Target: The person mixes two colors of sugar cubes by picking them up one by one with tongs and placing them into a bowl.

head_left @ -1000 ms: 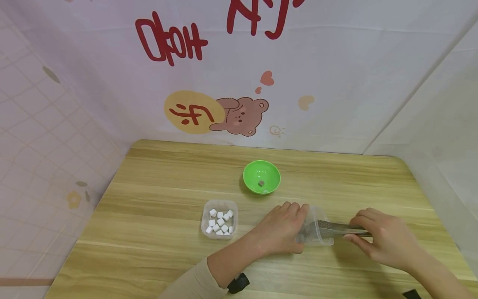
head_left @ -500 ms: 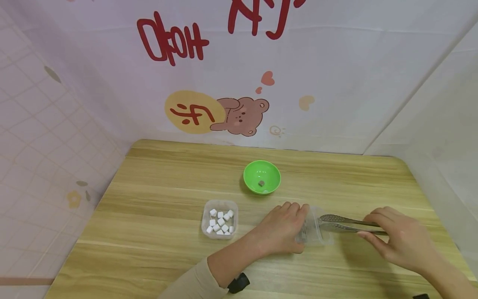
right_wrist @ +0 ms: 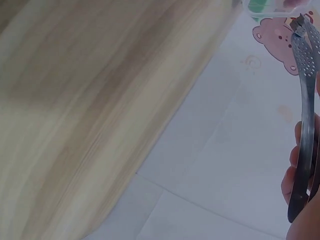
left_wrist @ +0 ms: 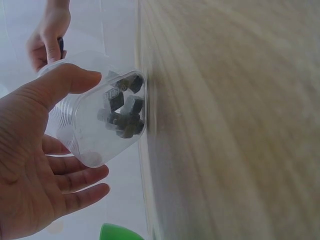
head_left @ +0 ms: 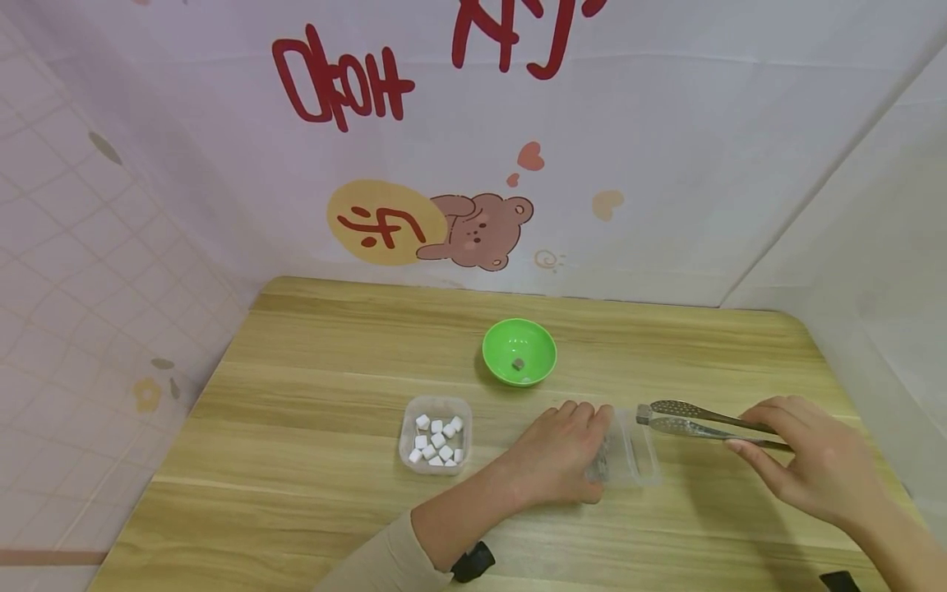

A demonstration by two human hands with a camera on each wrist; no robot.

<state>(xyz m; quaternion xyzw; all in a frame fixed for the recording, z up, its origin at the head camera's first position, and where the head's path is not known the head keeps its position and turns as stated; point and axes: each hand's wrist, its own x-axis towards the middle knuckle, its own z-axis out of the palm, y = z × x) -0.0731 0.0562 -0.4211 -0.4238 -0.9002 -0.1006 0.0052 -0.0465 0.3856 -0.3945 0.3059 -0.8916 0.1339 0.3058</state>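
My left hand [head_left: 555, 456] grips a clear plastic container [head_left: 625, 448] lying on its side, mouth to the right. Several dark grey cubes [left_wrist: 125, 107] show through its wall in the left wrist view. Between the thumb and fingers of my right hand [head_left: 817, 460] is a pair of metal tongs [head_left: 728, 427] with perforated tips. A single grey cube [head_left: 644, 413] is pinched at those tips, just outside the container's mouth near its upper corner. The right wrist view shows the tongs [right_wrist: 306, 95] and the cube [right_wrist: 299, 26] close to the container's rim.
Behind the left hand stands a green bowl [head_left: 521, 341] holding a grey cube and something small and whitish. To the left is a square clear tub [head_left: 435, 403] of several white cubes. All are on a wood-grain table [head_left: 318, 370] backed by a printed cloth [head_left: 666, 123].
The tongs came out of the container's mouth, moving right and then toward the back, with a grey cube now visible at their tips. My left hand and the container stayed in place.
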